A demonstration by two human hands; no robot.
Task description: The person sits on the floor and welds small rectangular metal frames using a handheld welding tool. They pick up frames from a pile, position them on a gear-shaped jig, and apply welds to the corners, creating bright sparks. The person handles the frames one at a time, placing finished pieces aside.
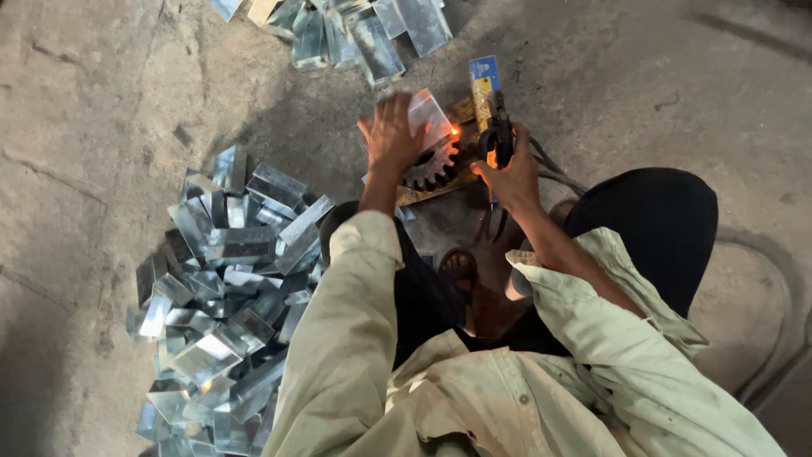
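Note:
My left hand [391, 135] presses flat on a shiny folded sheet-metal piece [430, 117] that rests on a dark toothed gear wheel [430, 167]. My right hand [509, 169] grips a black welding electrode holder [497, 135] with cables trailing back. Its tip meets the metal piece, where an orange spark [455, 131] glows. A blue and yellow box [484, 80] lies just beyond the holder.
A large heap of shiny metal pieces [224, 288] lies on the concrete floor at my left. A smaller pile of the same pieces [355, 30] sits at the top. My sandalled foot [461, 267] and dark-trousered knee [651, 220] are below the work.

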